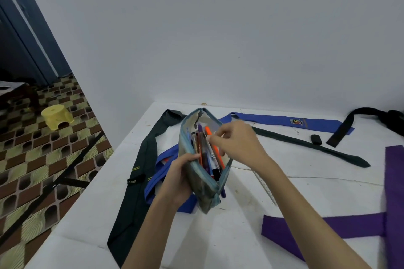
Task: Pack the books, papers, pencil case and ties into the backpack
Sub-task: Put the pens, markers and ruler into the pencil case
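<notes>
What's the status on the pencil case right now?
Left hand grips open pencil case. Right hand pinching pens inside. Ties still spread on table. Nothing blocking.

left hand (179,178) gripping, right hand (237,141) pinching

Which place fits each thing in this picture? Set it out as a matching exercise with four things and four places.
Things:
1. pencil case
2. dark green tie
3. purple tie
4. yellow stool

Places:
A. on the floor, left
B. table, near right
C. held above the table
D. along the table's left edge

Pairs: 1-C, 2-D, 3-B, 4-A
</notes>
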Motion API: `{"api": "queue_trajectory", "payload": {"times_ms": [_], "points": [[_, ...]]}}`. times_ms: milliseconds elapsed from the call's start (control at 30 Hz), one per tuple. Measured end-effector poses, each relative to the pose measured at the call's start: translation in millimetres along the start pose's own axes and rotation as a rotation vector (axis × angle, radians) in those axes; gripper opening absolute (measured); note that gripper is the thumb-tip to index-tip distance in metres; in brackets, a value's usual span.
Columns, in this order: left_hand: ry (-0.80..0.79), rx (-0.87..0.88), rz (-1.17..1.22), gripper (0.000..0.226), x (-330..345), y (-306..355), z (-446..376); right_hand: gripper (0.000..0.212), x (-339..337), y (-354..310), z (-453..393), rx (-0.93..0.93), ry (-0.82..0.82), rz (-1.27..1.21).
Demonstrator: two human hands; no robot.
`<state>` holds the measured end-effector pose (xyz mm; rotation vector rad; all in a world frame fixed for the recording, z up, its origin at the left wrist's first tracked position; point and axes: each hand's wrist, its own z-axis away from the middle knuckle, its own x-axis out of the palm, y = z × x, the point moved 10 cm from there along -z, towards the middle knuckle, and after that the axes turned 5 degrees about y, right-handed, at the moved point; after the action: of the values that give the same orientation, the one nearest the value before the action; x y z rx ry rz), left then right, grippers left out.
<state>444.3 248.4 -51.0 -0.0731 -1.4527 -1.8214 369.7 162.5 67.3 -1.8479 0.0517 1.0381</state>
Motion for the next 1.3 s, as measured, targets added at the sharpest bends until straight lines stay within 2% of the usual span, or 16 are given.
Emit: {"api": "queue_trajectory", "payload": {"times_ms": [100, 167, 200, 333, 467, 533, 633, 700, 767, 833, 933, 1033, 1133, 1300], "points": [[0.045, 0.031, 0.028, 0.055, -17, 10, 1, 0.021, -26, 21, -7, 0.05, 0.252, -0.158], [0.075, 0.064, 0.024, 0.052, -29, 21, 3, 0.02, -21, 47, -14, 0.125, 0.281, -0.122], [0.085, 0.08, 0.026, 0.049, -34, 25, 3, 0.021, -8, 60, -18, 0.166, 0.222, -0.064], [0.129, 0.117, 0.036, 0.041, -55, 40, 7, 0.032, 70, 100, -9, 0.268, -0.184, 0.317], [0.168, 0.133, 0.03, 0.043, -67, 47, 9, 0.027, 96, 105, -5, 0.224, -0.235, 0.476], [0.183, 0.13, 0.027, 0.041, -70, 48, 10, 0.026, 91, 107, -8, 0.276, -0.231, 0.388], [0.178, 0.112, 0.033, 0.046, -71, 44, 9, 0.018, 54, 93, -16, 0.353, -0.042, -0.078], [0.166, 0.109, 0.027, 0.049, -68, 42, 9, 0.014, 20, 63, -19, 0.297, 0.076, -0.397], [0.151, 0.1, 0.028, 0.051, -64, 38, 6, 0.014, -5, 24, -19, 0.193, 0.086, -0.577], [0.127, 0.078, 0.034, 0.06, -57, 33, 4, 0.015, -8, -7, -21, 0.12, 0.022, -0.578], [0.111, 0.051, 0.008, 0.073, -43, 27, 3, 0.019, 19, -30, -21, 0.066, -0.152, -0.351], [0.112, 0.05, 0.019, 0.065, -35, 23, 0, 0.016, 43, -30, -22, 0.047, -0.251, -0.172], [0.132, 0.043, 0.042, 0.063, -35, 20, -1, 0.01, 36, -23, -29, 0.047, -0.182, -0.2], [0.128, 0.031, 0.052, 0.064, -45, 23, -1, 0.014, 8, 22, -52, 0.122, 0.123, -0.258]]}}
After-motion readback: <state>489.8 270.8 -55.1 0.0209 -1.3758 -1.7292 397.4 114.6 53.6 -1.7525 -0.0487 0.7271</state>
